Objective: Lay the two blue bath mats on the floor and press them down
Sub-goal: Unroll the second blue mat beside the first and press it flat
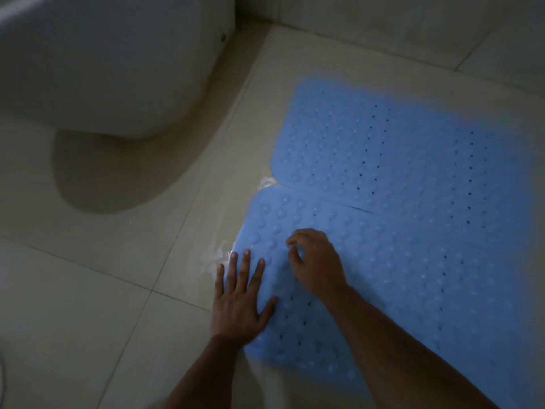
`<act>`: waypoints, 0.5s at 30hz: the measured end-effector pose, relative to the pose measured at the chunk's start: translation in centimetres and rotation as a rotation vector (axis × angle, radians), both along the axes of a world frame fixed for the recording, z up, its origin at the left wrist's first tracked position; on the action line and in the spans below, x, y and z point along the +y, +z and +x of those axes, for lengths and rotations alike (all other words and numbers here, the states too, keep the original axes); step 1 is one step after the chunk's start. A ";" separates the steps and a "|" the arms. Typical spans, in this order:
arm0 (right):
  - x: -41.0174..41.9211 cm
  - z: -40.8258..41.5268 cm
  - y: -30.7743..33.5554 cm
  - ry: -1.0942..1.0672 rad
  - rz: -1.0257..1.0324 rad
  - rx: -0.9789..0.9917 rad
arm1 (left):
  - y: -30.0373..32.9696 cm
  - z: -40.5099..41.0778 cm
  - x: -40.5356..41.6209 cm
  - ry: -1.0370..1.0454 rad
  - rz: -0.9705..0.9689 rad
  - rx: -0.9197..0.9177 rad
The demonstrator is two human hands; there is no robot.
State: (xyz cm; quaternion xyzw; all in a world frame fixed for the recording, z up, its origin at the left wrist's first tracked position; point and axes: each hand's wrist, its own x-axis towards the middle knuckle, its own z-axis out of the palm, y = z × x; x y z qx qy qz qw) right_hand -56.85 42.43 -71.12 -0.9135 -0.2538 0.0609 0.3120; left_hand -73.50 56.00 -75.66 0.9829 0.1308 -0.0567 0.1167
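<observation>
On the tiled floor [88, 305], below the white toilet [103, 69] in the upper left, two blue mats [413, 231] lie edge to edge (slightly overlapping), left hand [240, 302] flat and spread on the near mat's left edge, right hand [317, 264] curled, fingertips pinching the mat.

Both bath mats, near mat [413, 276] and far mat [398, 143], were light blue, with rows of round bumps and small dark holes. Floor [88, 290] was beige tile, pale grout lines. Toilet [103, 54] was white.
</observation>
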 end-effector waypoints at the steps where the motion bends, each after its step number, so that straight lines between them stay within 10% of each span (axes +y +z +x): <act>1: -0.1 0.1 -0.1 0.007 -0.011 0.010 | 0.0 -0.1 0.0 -0.005 -0.002 -0.002; 15: -3.9 -2.9 2.4 -0.014 0.001 -0.012 | 0.6 -0.7 -0.3 0.011 -0.033 0.083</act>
